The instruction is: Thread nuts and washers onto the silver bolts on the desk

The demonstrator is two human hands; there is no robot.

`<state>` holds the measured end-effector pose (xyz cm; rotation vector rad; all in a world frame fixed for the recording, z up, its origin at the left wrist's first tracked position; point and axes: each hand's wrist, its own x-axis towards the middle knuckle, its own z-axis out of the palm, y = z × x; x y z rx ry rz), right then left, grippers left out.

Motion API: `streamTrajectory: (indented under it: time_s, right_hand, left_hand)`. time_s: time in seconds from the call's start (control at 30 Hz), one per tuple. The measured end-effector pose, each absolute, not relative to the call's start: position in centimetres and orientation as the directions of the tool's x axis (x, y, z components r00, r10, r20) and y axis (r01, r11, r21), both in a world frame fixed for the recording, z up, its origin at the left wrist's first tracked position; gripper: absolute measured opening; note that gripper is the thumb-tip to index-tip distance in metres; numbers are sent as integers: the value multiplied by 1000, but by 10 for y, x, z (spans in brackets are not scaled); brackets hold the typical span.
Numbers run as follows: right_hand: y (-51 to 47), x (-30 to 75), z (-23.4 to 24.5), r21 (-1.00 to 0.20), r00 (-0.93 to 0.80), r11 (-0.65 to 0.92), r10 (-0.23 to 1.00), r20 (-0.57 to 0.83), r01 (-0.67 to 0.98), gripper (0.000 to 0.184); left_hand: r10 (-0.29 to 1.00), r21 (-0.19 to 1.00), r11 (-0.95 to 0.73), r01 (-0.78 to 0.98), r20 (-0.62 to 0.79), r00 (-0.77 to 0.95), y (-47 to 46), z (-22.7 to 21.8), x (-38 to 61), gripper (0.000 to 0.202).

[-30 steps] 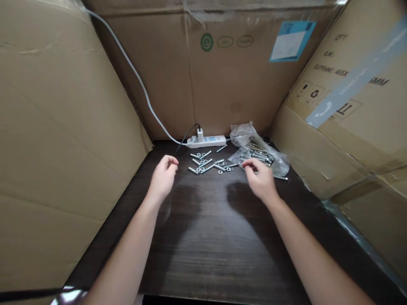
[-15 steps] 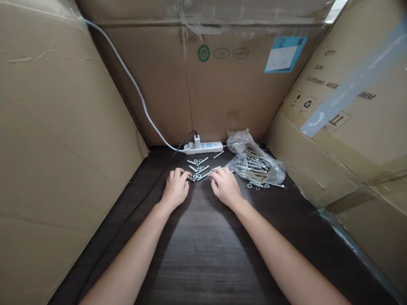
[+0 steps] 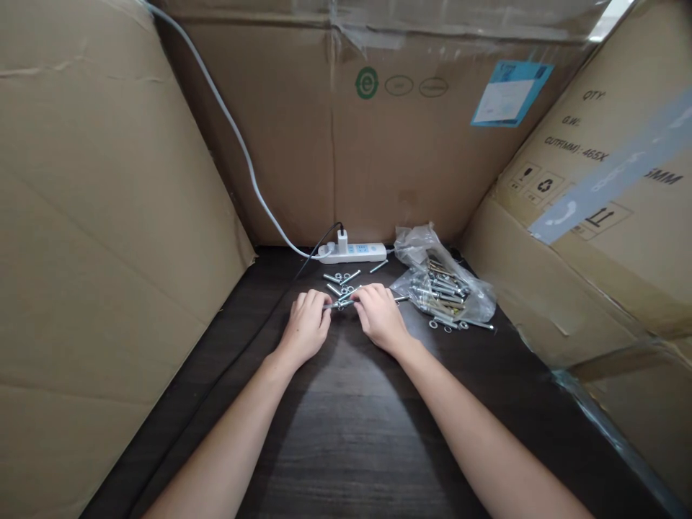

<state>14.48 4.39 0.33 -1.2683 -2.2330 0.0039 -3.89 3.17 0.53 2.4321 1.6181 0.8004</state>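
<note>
My left hand (image 3: 308, 323) is closed, thumb and fingers pinching one end of a silvery bolt (image 3: 339, 305). From the other side, my right hand (image 3: 379, 314) is closed at the opposite end of that bolt. Fingers cover both of its ends, so I cannot tell whether a nut or washer is on it. Just beyond the hands lie several loose bolts (image 3: 351, 277), along with small washers or nuts (image 3: 339, 277). Another bolt (image 3: 401, 298) pokes out to the right of my right hand.
A clear plastic bag (image 3: 414, 245) spills bolts at the right, with several washers (image 3: 433, 324) in front. Behind stands a white power strip (image 3: 367, 252) with a plugged-in adapter (image 3: 342, 241). A black cable (image 3: 216, 378) runs along the left. Cardboard walls (image 3: 292, 144) enclose the dark table (image 3: 351, 432).
My hands have come together on one bolt, which now spans between them; before, they were apart over the pile. The camera view has shifted slightly.
</note>
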Motion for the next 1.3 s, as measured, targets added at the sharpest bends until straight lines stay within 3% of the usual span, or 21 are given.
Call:
streamTrajectory:
  time_s: [0.17, 0.3, 0.47, 0.87, 1.03, 1.13, 1.23, 1.3]
  right_hand:
    - [27, 159, 12, -470, -194, 550, 767, 612, 690, 18]
    - [-1, 185, 6, -622, -71, 509, 804, 590, 596, 20]
    - [-17, 193, 0, -674, -168, 468, 871, 462, 571, 20]
    - [-23, 189, 7, -748, -283, 474, 880, 382, 465, 17]
    - [-31, 178, 7, -886, -270, 358, 921, 282, 295, 18]
    - [-35, 171, 6, -965, -265, 239, 943, 203, 110, 20]
    - [-37, 167, 6, -989, -286, 131, 947, 145, -67, 20]
    - [-38, 167, 5, -990, -300, 106, 945, 129, -94, 18]
  left_hand:
    - [877, 475, -446, 758, 400, 266, 30, 10, -37, 10]
    - [850, 541, -511, 668, 434, 299, 25, 14, -33, 10]
    - [799, 544, -600, 587, 447, 402, 13, 20, -23, 13]
    - [735, 536, -675, 507, 433, 522, -2, 27, -9, 10]
    - [687, 490, -722, 490, 420, 592, -8, 28, -3, 9]
    - [645, 436, -761, 480, 430, 632, -12, 30, 1, 12]
    - [621, 400, -782, 478, 435, 652, -14, 30, 3, 15]
    - [620, 382, -783, 490, 419, 664, -14, 30, 4, 15]
